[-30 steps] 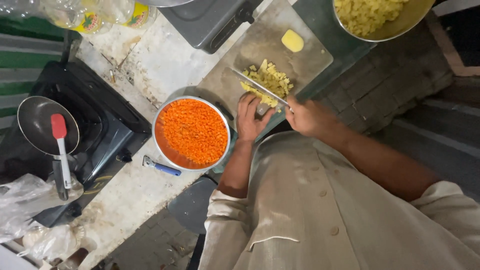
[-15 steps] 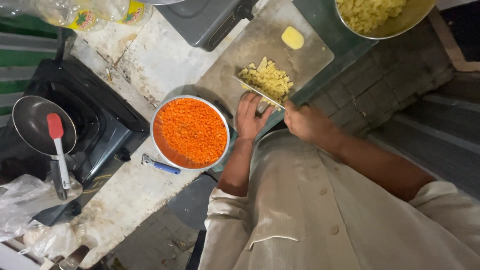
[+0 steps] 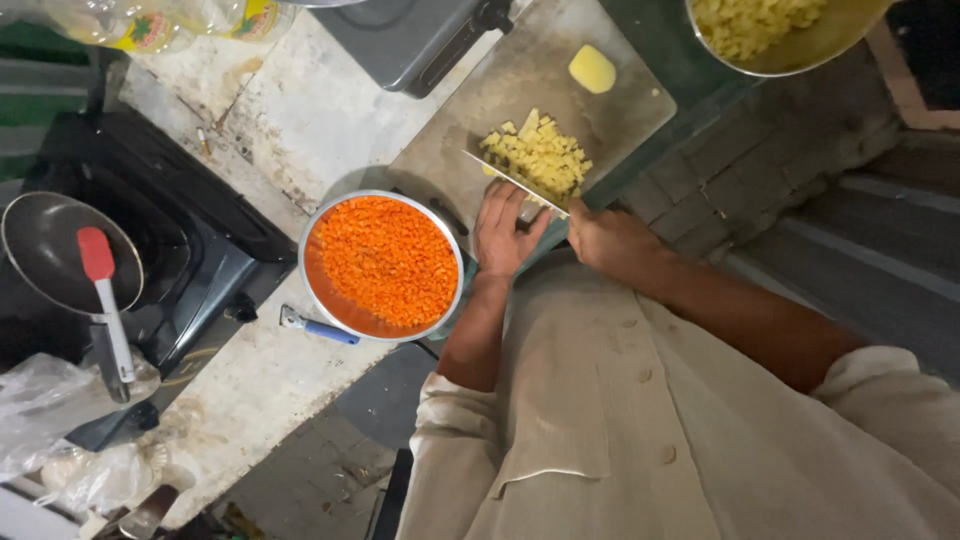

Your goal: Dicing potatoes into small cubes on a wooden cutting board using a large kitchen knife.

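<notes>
My right hand (image 3: 612, 240) grips the handle of a knife (image 3: 515, 183), whose blade lies across the grey cutting board (image 3: 520, 90). A pile of diced yellow potato (image 3: 540, 158) sits just beyond the blade. My left hand (image 3: 503, 232) rests flat on the board behind the blade, fingers spread, holding nothing. A peeled potato half (image 3: 592, 68) lies at the board's far corner. A metal bowl of diced orange carrot (image 3: 382, 265) stands to the left of my left hand.
A second bowl of diced potato (image 3: 780, 30) sits at the top right. On the left, a black stove (image 3: 170, 220) carries a pan (image 3: 50, 250) with a red spatula (image 3: 105, 290). A blue-handled peeler (image 3: 318, 327) lies on the worn counter; plastic bags (image 3: 40, 410) lie bottom left.
The knife has pushed the diced potato together, so the pile now lies on the far side of the blade. My left hand stays flat on the board.
</notes>
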